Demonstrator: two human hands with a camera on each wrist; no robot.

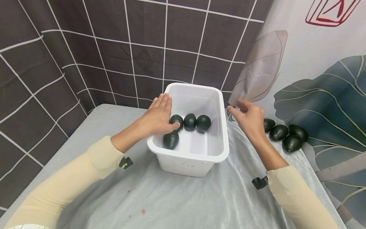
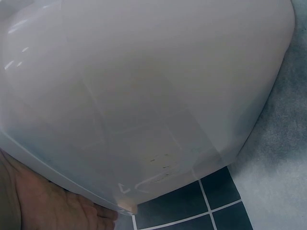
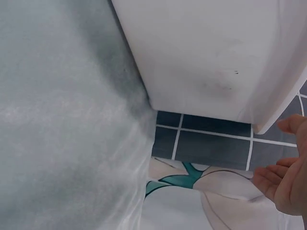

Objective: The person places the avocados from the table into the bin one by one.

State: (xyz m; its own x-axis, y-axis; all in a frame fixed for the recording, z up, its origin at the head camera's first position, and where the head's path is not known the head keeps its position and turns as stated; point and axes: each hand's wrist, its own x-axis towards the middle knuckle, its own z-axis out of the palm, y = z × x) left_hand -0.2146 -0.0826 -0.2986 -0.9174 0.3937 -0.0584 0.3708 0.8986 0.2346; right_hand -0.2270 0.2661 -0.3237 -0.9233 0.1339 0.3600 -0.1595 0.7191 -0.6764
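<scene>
A white plastic tub [image 1: 183, 151] stands on the grey cloth-covered table, with several dark green avocados [image 1: 171, 140] inside. My left hand [image 1: 157, 119] rests on the tub's left rim, fingers straight and thumb reaching over the inside. In the left wrist view, part of that hand [image 2: 57, 208] shows along the tub's edge. To the right of the tub and apart from it, my right hand [image 1: 250, 119] is raised with fingers loosely bent, holding nothing. The right wrist view shows the same hand [image 3: 288, 182] beside the tub wall [image 3: 201, 57], thumb and fingers apart.
Several more avocados [image 1: 292, 143] lie in a group on the right of the table [image 1: 114, 194], past my right hand. Behind the tub hangs a dark tile-patterned backdrop [image 1: 148, 60]. A leaf-patterned curtain [image 1: 328, 105] borders the right side.
</scene>
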